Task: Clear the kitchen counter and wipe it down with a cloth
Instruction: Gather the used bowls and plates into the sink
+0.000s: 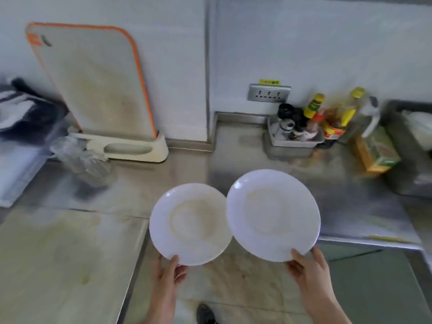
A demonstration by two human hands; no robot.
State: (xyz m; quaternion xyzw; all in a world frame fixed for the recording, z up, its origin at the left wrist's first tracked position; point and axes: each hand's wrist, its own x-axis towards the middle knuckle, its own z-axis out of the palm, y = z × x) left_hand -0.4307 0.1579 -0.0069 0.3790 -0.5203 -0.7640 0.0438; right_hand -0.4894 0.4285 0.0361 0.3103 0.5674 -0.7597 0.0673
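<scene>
Left side: the left grip (169, 268) pinches the near rim of the left plate (190, 224), thumb on top and fingers curled under, with nothing else in it.
Right side: the right grip (308, 265) holds the right plate (273, 215) the same way, by its near edge.
Where the plates are: both are in the air over the inner corner of the steel bench (350, 206), tilted towards the person. The right plate's edge laps over the left one's, and I can't tell whether they touch.
Their state: there are faint yellowish rings in both wells, so I'd take them as used and bound for washing.
Step as I read it: carrying dishes off, early in the job. The bench looks smeared, not wiped.
Doing it well: an edge pinch is a weak hold on a greasy plate. I'd level them, stack them or keep them apart, and slide the fingers further under.
Watch for: the condiment tray (294, 134) and the box (376, 150) by the wall, which a swinging rim could catch.
To be shifted: the chopping board (93, 83) in its stand, and the clear glassware (79, 157) just beside it.
Cloth: a dark-and-white bundle (21, 108) at far left may be one, but it is too blurred to say.
</scene>
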